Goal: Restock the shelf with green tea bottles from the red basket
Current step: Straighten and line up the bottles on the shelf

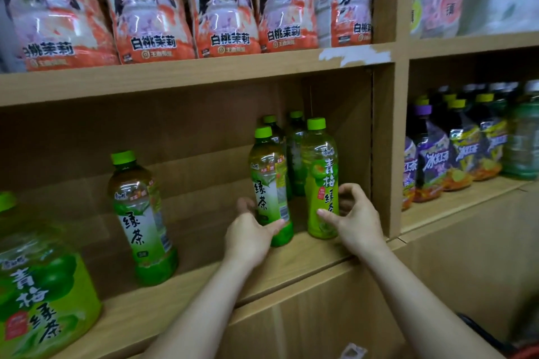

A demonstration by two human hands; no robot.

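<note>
On the wooden shelf [294,267] two green tea bottles stand upright near the right divider. My left hand [249,237] grips the lower part of the darker green tea bottle [269,181], thumb on its front. My right hand [357,217] holds the lighter green plum tea bottle [320,175] beside it, thumb on the label and fingers curled at its right side. Two more green-capped bottles [296,151] stand behind them. Another green tea bottle [143,221] stands alone further left. A dark handle with a red sliver [495,342] shows at the bottom right, possibly the basket.
A large green plum tea bottle [40,297] fills the far left. Pink peach-jasmine bottles [151,9] line the shelf above. The wooden divider [383,154] is just right of my right hand, with purple and yellow iced tea bottles [455,151] beyond it.
</note>
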